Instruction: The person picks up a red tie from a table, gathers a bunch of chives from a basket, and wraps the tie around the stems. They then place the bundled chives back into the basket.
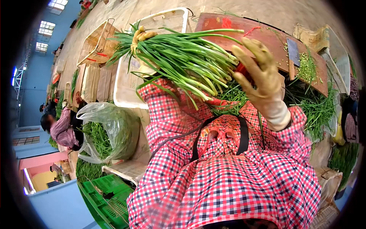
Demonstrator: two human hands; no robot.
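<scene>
Reddish-brown wooden tabletop (267,36), 1 o'clock: rectangular grey steel cleaver blade (293,51) flat on it; chopped green trimmings (306,68) at its 4 o'clock.

Cleaver (293,51) on a wooden board (217,21), bagged greens (108,133), green crate (108,198), white tray (126,87)

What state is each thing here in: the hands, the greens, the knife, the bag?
left hand, gloved, closed around the bunch.
bunch of greens, held up off the board, lying crosswise.
right hand, gloved, open, fingers spread at the bunch's end.
cleaver, lying flat on the wooden board, unheld.
plastic bag, stuffed with greens.
</scene>
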